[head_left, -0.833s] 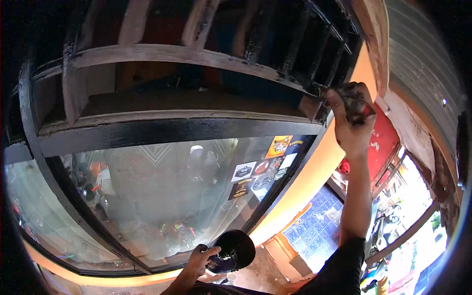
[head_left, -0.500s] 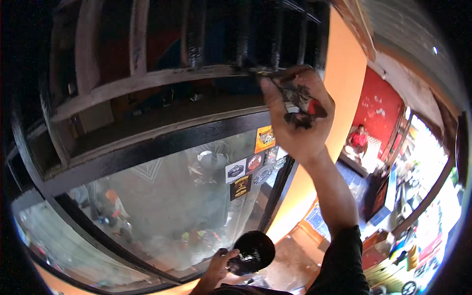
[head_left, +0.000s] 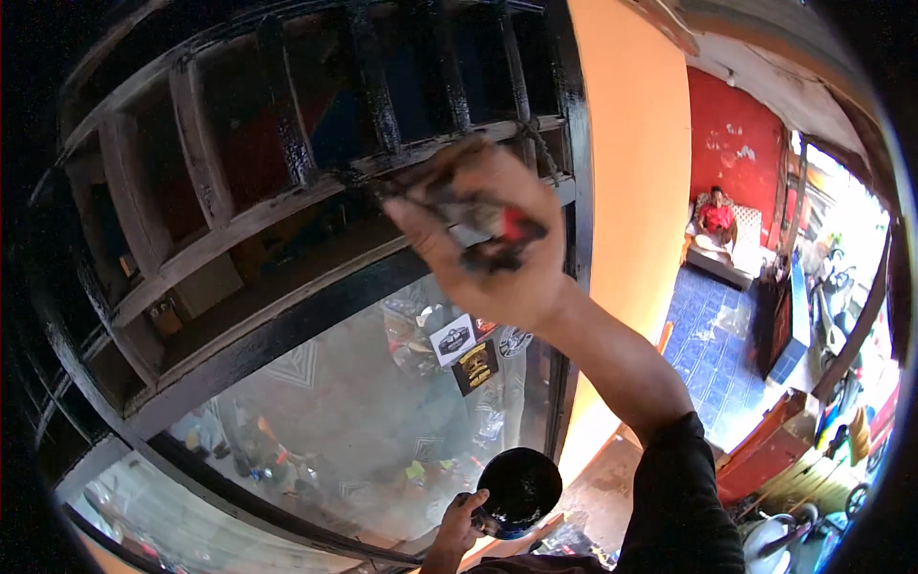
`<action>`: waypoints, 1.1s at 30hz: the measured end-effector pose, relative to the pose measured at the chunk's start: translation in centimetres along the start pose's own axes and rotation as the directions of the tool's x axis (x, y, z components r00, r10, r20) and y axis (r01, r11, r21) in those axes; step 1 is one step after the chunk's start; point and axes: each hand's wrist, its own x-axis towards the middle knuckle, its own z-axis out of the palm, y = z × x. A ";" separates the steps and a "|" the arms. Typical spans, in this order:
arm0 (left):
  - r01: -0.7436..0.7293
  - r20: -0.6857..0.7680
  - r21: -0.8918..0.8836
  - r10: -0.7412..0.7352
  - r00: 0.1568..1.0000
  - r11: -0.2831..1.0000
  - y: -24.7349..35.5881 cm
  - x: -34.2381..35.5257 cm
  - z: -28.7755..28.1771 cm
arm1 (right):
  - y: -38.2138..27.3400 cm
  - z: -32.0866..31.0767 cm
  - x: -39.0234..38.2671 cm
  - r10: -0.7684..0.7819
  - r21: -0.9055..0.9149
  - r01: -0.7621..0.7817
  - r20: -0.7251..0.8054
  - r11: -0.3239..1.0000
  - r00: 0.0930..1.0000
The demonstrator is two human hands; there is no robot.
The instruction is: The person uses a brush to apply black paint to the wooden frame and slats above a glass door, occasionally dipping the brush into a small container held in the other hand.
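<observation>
My raised right hand [head_left: 492, 258] is closed around a paintbrush with a red handle end [head_left: 517, 226]. Motion blur and the fingers hide most of the brush. Its dark tip meets the wooden crossbar [head_left: 258, 212] of a window grille. Upright slats [head_left: 378, 100] above are coated glossy black toward the right, while those on the left look browner and duller. Low down, my left hand [head_left: 461, 524] grips a round black cup [head_left: 490, 526] by its side, with dark shiny paint [head_left: 521, 483] inside.
Below the grille is a glass pane [head_left: 354, 402] with stickers [head_left: 475, 368] and reflections. An orange wall [head_left: 631, 163] stands to the right. Further off, a person in red [head_left: 715, 218] sits on a couch above a blue tiled floor [head_left: 712, 354]. Parked motorbikes and clutter fill the lower right.
My right hand with the brush has moved left and somewhat down along the crossbar. The view has shifted, and the cup appears slightly farther right.
</observation>
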 end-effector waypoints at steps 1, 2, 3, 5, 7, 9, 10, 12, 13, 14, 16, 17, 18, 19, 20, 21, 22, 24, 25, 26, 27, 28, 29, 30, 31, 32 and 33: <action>-0.011 0.000 -0.035 0.011 1.000 0.999 0.0 -0.3 0.1 | 0.3 -0.6 0.0 0.038 0.004 -0.038 -0.035 0.999 0.999; -0.028 0.039 -0.090 0.032 0.999 0.996 0.0 -0.7 0.1 | 0.8 -1.5 0.1 0.130 -0.011 -0.130 -0.030 0.991 0.991; -0.013 0.026 -0.077 0.015 1.000 0.997 0.3 -1.1 0.3 | 1.3 -2.5 0.6 0.075 0.042 -0.073 -0.051 0.996 0.996; -0.266 0.029 0.256 0.267 0.963 0.930 0.7 -2.0 0.3 | 2.2 -4.0 1.5 0.545 -0.070 -0.577 -0.251 0.814 0.800; -0.195 -0.046 0.194 0.208 0.977 0.961 0.9 -2.6 0.8 | 1.8 -4.4 2.1 0.393 -0.129 -0.442 -0.288 0.887 0.873; -0.177 -0.040 0.163 0.186 0.982 0.971 1.2 -3.1 1.1 | 0.9 -3.8 2.9 0.345 -0.066 -0.362 -0.182 0.930 0.921; -0.126 -0.005 0.206 0.130 0.992 0.970 1.6 -3.2 1.0 | 0.4 -3.4 3.5 0.249 -0.161 -0.264 -0.106 0.951 0.963; -0.077 0.034 0.239 0.071 0.997 0.968 1.9 -3.4 1.0 | 0.1 -2.1 5.1 0.325 -0.135 -0.331 -0.059 0.934 0.944; -0.144 0.014 0.210 0.144 0.989 0.967 2.0 -3.5 1.0 | 0.2 -1.6 6.2 0.391 -0.120 -0.392 -0.036 0.912 0.920; -0.143 0.002 0.222 0.147 0.989 0.964 2.0 -3.4 0.9 | 1.0 -1.1 7.6 0.392 -0.124 -0.391 -0.021 0.912 0.920; 0.000 -0.081 0.113 0.010 0.997 0.994 1.8 -3.4 0.9 | 3.0 -0.2 10.6 0.327 -0.341 -0.287 0.065 0.895 0.943; -0.019 -0.108 0.145 0.035 0.993 0.989 1.7 -3.3 0.9 | 3.8 0.4 11.4 0.323 -0.344 -0.278 0.081 0.897 0.943; -0.066 -0.121 0.181 0.088 0.989 0.981 1.4 -3.4 0.8 | 4.5 1.1 12.1 0.131 -0.418 -0.104 0.038 0.903 0.991; -0.020 -0.121 0.063 0.027 0.992 0.998 1.2 -3.2 0.9 | 5.0 1.8 12.5 -0.071 -0.491 0.067 0.010 0.869 0.997; -0.016 -0.111 0.036 0.019 0.994 0.999 1.0 -3.2 0.8 | 5.1 2.3 12.5 -0.077 -0.485 0.080 0.027 0.871 0.997; -0.090 -0.101 0.066 0.096 0.990 0.994 0.8 -3.3 0.7 | 4.8 2.9 12.1 -0.211 -0.450 0.199 0.025 0.871 0.977; -0.128 -0.099 0.112 0.139 0.985 0.985 0.7 -3.2 0.6 | 4.3 3.4 11.7 -0.341 -0.410 0.318 0.018 0.855 0.940; -0.083 -0.134 0.083 0.093 0.987 0.993 0.6 -3.0 0.2 | 2.3 3.3 9.9 -0.264 -0.375 0.279 0.093 0.884 0.960; -0.023 -0.138 0.045 0.029 0.990 0.999 0.6 -2.8 0.0 | 0.9 2.8 8.7 0.023 -0.306 0.035 0.186 0.951 0.982; 0.029 -0.145 0.034 -0.024 0.989 0.999 0.6 -2.8 -0.3 | -0.2 2.3 7.9 0.340 -0.293 -0.262 0.258 0.919 0.904; 0.008 -0.120 -0.031 -0.012 0.993 0.999 0.6 -2.4 -0.4 | -0.7 1.8 7.8 0.298 -0.277 -0.214 0.310 0.937 0.903; 0.020 -0.113 -0.057 -0.027 0.993 0.998 0.5 -2.3 -0.8 | -1.0 1.2 7.9 0.408 -0.240 -0.344 0.315 0.908 0.857; -0.002 -0.099 -0.073 -0.006 0.995 0.997 0.3 -2.0 -0.8 | -1.2 0.7 8.4 0.518 -0.207 -0.475 0.317 0.855 0.795; 0.000 -0.104 -0.080 -0.009 0.995 0.997 0.2 -1.8 -1.1 | -0.9 0.5 9.2 0.525 -0.220 -0.477 0.313 0.851 0.792; 0.007 -0.099 -0.069 -0.014 0.995 0.998 0.1 -1.6 -1.3 | -0.1 0.6 10.6 0.503 -0.196 -0.464 0.307 0.864 0.808; -0.005 -0.104 -0.070 -0.003 0.995 0.998 0.0 -1.4 -1.5 | 0.7 0.9 12.0 0.462 -0.153 -0.436 0.306 0.887 0.832; -0.029 -0.106 -0.075 0.021 0.994 0.997 -0.1 -1.1 -1.6 | 1.2 1.2 13.2 0.478 -0.179 -0.443 0.294 0.878 0.828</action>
